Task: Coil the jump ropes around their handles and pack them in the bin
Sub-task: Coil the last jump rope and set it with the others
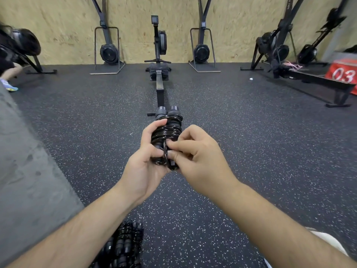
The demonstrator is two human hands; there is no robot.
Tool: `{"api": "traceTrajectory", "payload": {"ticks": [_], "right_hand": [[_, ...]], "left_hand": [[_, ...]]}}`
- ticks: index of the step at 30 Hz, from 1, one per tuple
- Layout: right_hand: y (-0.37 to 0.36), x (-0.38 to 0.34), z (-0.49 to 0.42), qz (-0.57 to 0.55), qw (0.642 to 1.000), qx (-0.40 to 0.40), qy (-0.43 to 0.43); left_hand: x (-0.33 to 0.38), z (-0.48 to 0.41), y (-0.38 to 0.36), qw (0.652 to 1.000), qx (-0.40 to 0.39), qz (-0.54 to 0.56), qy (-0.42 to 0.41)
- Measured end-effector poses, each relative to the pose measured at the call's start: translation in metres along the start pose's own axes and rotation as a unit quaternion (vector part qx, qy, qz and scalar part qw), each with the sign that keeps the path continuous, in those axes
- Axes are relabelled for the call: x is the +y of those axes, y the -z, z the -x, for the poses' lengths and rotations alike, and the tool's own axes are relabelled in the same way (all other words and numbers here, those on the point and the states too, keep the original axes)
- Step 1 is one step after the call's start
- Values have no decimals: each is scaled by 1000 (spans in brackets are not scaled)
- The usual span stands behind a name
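Closest in, low on the floor under the person's left forearm, there's a heap of black jump ropes (pixel 123 248) wound up round their handles. A bit further out, held in the air over the black speckled rubber floor (pixel 241 132), is a glossy black jump rope (pixel 167 132). It's coiled tight round its two dark grey handles (pixel 167 111), which lie side by side pointing away from the person.

The left hand (pixel 144 167) has the bundle from the left, fingers (pixel 154 127) curled round the coils, so it's gripping it properly. The right hand (pixel 199 157) comes in from the other side, and its fingers (pixel 174 145) pinch a loop of the cord at the near end of the bundle.

Off to the left is a grey concrete slab (pixel 29 171). Past the hands, a black rowing machine (pixel 160 55) runs straight out to the chipboard wall (pixel 58 20), with upright black fan trainers (pixel 108 49) either side. Far right there's a red box marked 03 (pixel 342 74).
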State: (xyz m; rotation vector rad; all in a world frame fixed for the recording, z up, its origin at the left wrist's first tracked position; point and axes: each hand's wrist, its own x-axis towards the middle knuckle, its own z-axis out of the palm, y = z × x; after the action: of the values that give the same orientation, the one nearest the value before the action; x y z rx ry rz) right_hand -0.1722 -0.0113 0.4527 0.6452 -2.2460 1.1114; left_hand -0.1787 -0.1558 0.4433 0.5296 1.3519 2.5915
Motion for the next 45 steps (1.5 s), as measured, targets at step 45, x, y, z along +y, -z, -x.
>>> {"api": "traceTrajectory", "payload": {"ticks": [45], "right_hand": [[-83, -8, 0, -153, 973, 30, -171]], "left_hand": [[3, 5, 76, 959, 164, -226, -50]]}}
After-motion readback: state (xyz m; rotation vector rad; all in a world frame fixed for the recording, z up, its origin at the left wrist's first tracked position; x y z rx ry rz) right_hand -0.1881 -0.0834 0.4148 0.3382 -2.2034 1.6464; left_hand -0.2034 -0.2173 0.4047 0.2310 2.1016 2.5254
